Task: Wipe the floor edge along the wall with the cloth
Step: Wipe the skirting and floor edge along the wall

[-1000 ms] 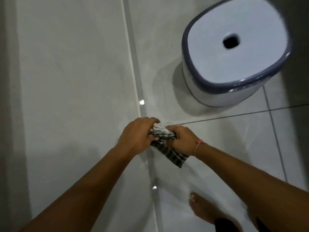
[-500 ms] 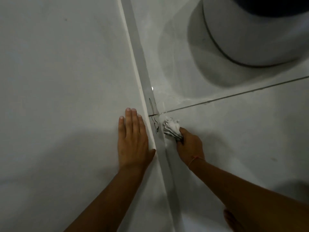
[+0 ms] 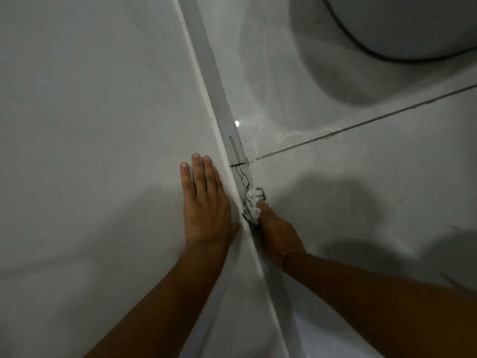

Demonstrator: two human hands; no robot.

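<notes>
A bunched grey-and-white checked cloth (image 3: 252, 205) is pressed against the grey floor edge strip (image 3: 214, 73) that runs along the white wall (image 3: 90, 99). My right hand (image 3: 277, 235) is shut on the cloth, low on the floor tile beside the strip. Just ahead of the cloth, thin black scribble marks (image 3: 238, 164) lie on the strip. My left hand (image 3: 205, 205) rests flat on the wall with fingers straight and close together, just left of the strip and level with the cloth.
A white round stool base (image 3: 402, 24) with a dark rim line stands on the glossy tiles at the top right, casting a shadow. A dark grout line (image 3: 361, 124) runs right from the strip. Pale floor tile (image 3: 348, 202) extends to the right.
A second ago both hands held the cloth in the air; now the left hand lies on the wall and the right presses the cloth to the strip. The view has dropped closer to the floor.
</notes>
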